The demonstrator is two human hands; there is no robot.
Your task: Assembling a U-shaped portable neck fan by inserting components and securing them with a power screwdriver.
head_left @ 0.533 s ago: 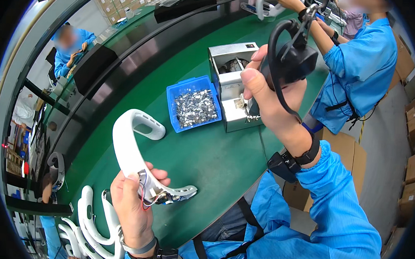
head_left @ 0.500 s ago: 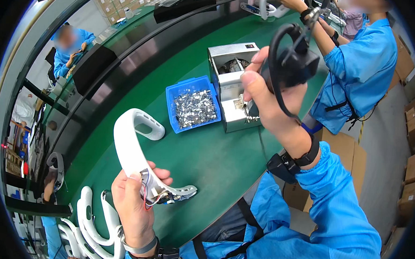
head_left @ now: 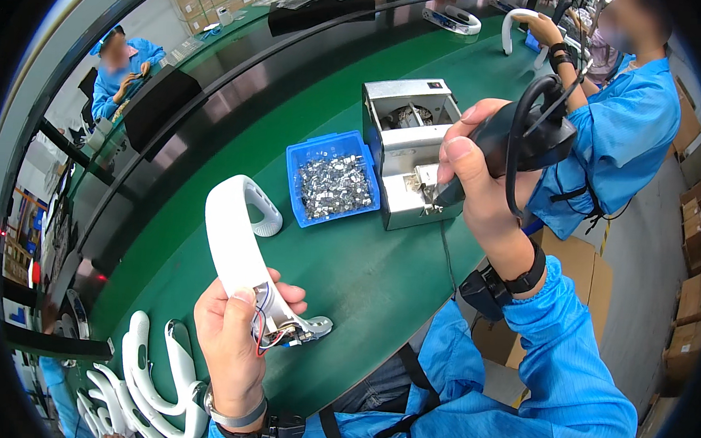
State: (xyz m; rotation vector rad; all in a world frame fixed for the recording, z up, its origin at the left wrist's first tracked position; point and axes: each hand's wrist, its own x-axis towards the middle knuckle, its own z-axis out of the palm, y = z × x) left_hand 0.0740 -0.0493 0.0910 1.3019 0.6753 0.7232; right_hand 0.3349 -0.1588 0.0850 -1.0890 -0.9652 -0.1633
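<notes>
My left hand is closed around a white, U-shaped neck fan housing. Its lower end is open, and red and blue wires and a small circuit board show there beside my thumb. Raised on the right, my right hand grips a black corded tool. The tool's dark tip points down beside the front of a silver metal feeder box, and my fingers hide part of its body. Whether the tip touches the box I cannot tell.
A blue bin of small metal pieces stands left of the feeder box on the green table. More white curved housings lie at lower left. A co-worker at upper right handles another white housing. Cardboard boxes line the floor at right.
My right hand and the black tool have moved right and down in the picture, closer to the feeder box's front. The housing in my left hand has shifted slightly and stays held.
</notes>
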